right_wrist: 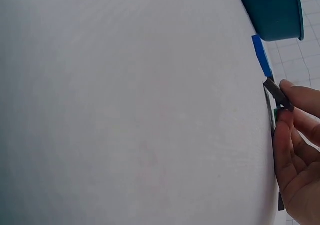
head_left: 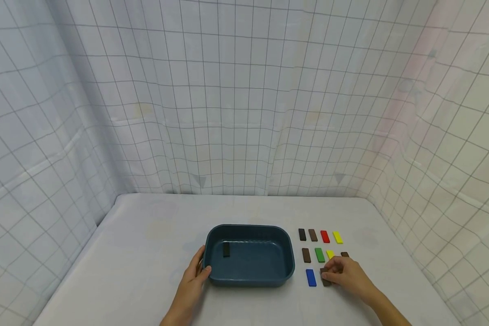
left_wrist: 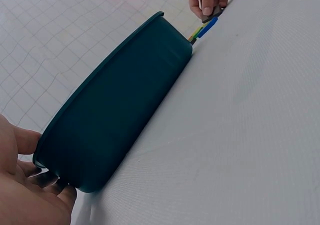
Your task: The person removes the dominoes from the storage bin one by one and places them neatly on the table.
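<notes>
A dark teal plastic basin (head_left: 248, 284) stands on the white table, with one black tile (head_left: 226, 249) lying flat in its left part. My left hand (head_left: 191, 283) grips the basin's left end, the thumb and fingers on its rim and outer wall in the left wrist view. To the right of the basin, my right hand (head_left: 350, 277) pinches a dark brown tile (right_wrist: 276, 92) between thumb and fingers. That tile is tilted, one end raised in the right wrist view. Just left of it lies a blue tile (head_left: 311, 278); a yellow tile (head_left: 330, 254) is partly hidden behind the right hand.
Flat tiles lie in rows right of the basin. The back row has black (head_left: 302, 234), brown (head_left: 313, 235), red (head_left: 325, 236) and yellow (head_left: 337, 237) tiles; the middle row includes brown (head_left: 306, 255) and green (head_left: 319, 255) ones. White gridded curtains (head_left: 236, 113) enclose the table.
</notes>
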